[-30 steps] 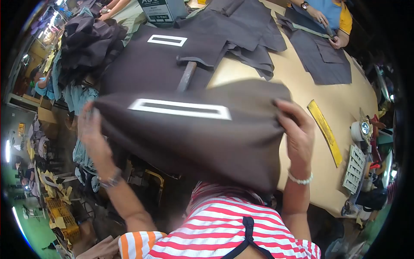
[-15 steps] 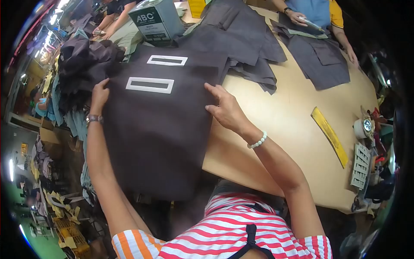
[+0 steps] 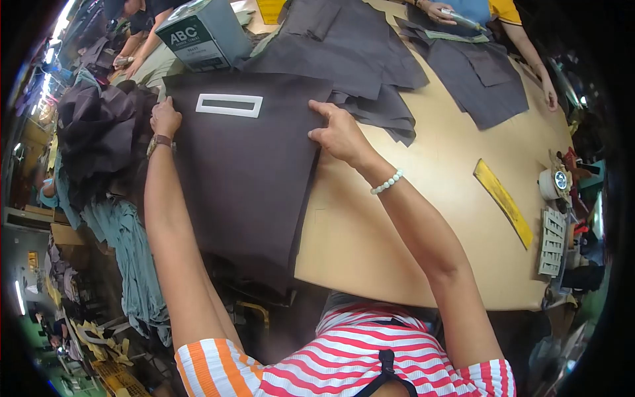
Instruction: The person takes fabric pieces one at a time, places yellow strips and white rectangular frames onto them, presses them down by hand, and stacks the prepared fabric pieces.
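Observation:
A dark fabric panel (image 3: 245, 172) lies in front of me, its lower end hanging past the table edge. Near its top is a white rectangular frame (image 3: 229, 106) with a dark slot inside. My left hand (image 3: 165, 119) is closed on the panel's left edge, near the top corner; some fingertips are hidden. On the opposite edge, my right hand (image 3: 338, 133) holds the cloth, with thumb and forefinger tips showing on the fabric a little apart.
A metal ABC can (image 3: 204, 40) stands behind the panel. Dark cut pieces (image 3: 344, 53) lie beyond, crumpled dark cloth (image 3: 99, 132) at left. A yellow strip (image 3: 503, 202) rests on the table (image 3: 410, 218). Two people work across it, one beside a dark cut piece (image 3: 479, 86).
The held panel has shifted away from me over the piece beneath, covering that piece's white frame. Both hands moved with it, and the camera view shifted slightly.

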Tool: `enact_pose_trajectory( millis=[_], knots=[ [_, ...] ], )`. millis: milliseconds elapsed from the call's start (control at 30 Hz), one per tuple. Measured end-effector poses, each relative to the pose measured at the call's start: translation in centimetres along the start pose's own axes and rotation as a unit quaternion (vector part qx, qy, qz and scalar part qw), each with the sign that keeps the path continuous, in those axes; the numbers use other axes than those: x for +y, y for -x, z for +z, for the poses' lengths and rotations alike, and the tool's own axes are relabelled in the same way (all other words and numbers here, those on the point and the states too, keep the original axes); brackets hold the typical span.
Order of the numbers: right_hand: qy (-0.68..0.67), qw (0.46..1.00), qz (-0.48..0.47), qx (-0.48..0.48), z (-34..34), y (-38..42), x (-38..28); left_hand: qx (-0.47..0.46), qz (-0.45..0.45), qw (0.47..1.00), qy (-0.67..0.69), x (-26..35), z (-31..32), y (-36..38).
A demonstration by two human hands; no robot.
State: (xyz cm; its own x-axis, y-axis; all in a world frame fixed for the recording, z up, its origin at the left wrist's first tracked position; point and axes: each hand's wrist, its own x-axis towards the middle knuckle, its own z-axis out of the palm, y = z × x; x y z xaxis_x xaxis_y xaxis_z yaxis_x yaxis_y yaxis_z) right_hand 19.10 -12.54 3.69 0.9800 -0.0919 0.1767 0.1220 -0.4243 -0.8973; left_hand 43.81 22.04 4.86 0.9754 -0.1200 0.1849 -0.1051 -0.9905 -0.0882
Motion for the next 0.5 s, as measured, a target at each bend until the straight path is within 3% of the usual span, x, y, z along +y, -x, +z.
enact_pose_trajectory(
  millis=[100,200,267,367,500],
  knots=[
    [-0.045,0.997,0.054,-0.021,0.2,0.0,0.4,0.110,-0.073,0.986,-0.105,2.0,1.3,1.4],
    [-0.050,0.996,0.071,-0.035,0.5,-0.3,0.6,0.167,-0.026,0.984,0.050,4.7,1.4,2.3],
    [-0.052,0.996,0.068,-0.030,0.4,0.0,0.5,0.098,0.014,0.979,0.179,8.4,0.4,4.8],
    [-0.067,0.996,0.059,-0.015,0.7,0.3,-0.4,-0.013,0.023,0.978,0.207,11.9,0.1,8.0],
    [-0.055,0.996,0.063,-0.017,0.7,-0.1,-0.4,0.016,0.004,0.986,0.164,12.0,1.2,7.4]
  ],
)
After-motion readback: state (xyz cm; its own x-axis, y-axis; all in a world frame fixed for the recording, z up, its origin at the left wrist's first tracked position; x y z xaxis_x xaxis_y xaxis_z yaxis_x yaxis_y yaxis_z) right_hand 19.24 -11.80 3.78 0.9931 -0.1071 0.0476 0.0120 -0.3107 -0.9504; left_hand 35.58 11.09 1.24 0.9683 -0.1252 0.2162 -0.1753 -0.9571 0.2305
